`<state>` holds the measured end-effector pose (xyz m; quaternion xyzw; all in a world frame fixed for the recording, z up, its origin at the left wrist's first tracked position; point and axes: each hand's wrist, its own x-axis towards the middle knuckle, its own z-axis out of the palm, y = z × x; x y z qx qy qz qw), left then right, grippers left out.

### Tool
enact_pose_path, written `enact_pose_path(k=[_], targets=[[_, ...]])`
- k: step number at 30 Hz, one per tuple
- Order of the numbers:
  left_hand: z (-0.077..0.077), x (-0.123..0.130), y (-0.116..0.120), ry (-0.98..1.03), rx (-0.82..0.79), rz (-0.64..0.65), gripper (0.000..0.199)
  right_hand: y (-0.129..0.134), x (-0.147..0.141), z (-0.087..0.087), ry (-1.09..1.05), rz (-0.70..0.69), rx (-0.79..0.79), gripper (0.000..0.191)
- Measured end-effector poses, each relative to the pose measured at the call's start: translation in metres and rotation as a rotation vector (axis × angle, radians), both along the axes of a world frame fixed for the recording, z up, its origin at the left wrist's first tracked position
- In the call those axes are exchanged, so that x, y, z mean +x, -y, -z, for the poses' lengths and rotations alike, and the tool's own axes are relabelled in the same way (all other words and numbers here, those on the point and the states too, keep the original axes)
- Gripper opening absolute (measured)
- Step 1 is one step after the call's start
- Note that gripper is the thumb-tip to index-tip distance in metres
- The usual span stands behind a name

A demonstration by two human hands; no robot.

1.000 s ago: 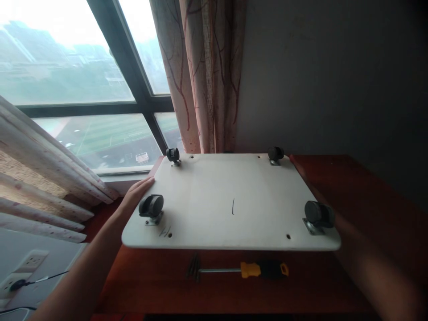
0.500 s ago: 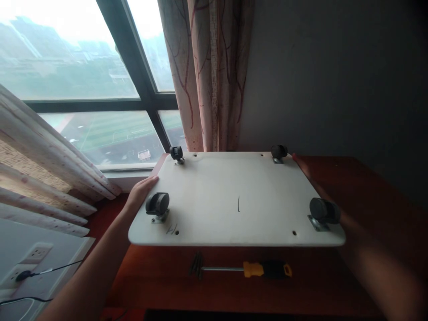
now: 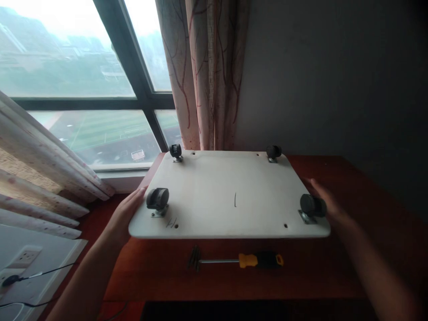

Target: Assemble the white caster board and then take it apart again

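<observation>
A white board [image 3: 214,191] with rounded corners lies level above or on the table, its caster side up. Black swivel casters stand near its corners: front left [image 3: 158,199], front right [image 3: 312,206], back left [image 3: 175,151] and back right [image 3: 273,152]. My left hand [image 3: 129,209] is at the board's left edge beside the front caster. At the right edge is my right hand [image 3: 326,200], partly behind the front right caster. Both hands hold the board from its sides; their lower fingers are hidden. Dark holes and pencil-like marks show on the white surface.
On the reddish-brown table [image 3: 214,287], a yellow-and-black screwdriver [image 3: 261,260] lies in front of the board, its tip by several dark screws [image 3: 194,258]. Window and curtains [image 3: 214,89] stand behind; a wall socket [image 3: 25,258] with a plugged cord is at left.
The board looks lower and slightly farther from me. My right hand has slid back toward me along its edge, and the left fingers have shifted from its top to its side.
</observation>
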<state>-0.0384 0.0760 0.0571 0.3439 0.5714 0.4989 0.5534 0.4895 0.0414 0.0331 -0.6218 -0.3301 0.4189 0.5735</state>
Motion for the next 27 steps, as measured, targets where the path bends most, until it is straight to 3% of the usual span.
enact_pose_path(k=[3,8,14,23,27], targets=[[0.007,-0.003,0.027,0.036,0.044,-0.027,0.072,0.041,0.008,0.015,-0.113,0.019,-0.105,0.049],[0.013,0.006,0.057,0.069,0.154,-0.089,0.069,0.083,-0.009,0.023,-0.14,-0.026,-0.048,0.049],[0.012,0.012,0.056,0.055,0.166,-0.163,0.067,0.088,-0.035,0.02,-0.063,0.161,-0.018,0.057],[0.01,0.013,0.054,0.067,0.156,-0.155,0.07,0.091,-0.035,0.021,-0.055,0.143,-0.046,0.065],[0.02,0.013,0.063,0.07,0.204,-0.156,0.062,0.102,-0.023,0.027,0.101,0.135,-0.062,0.067]])
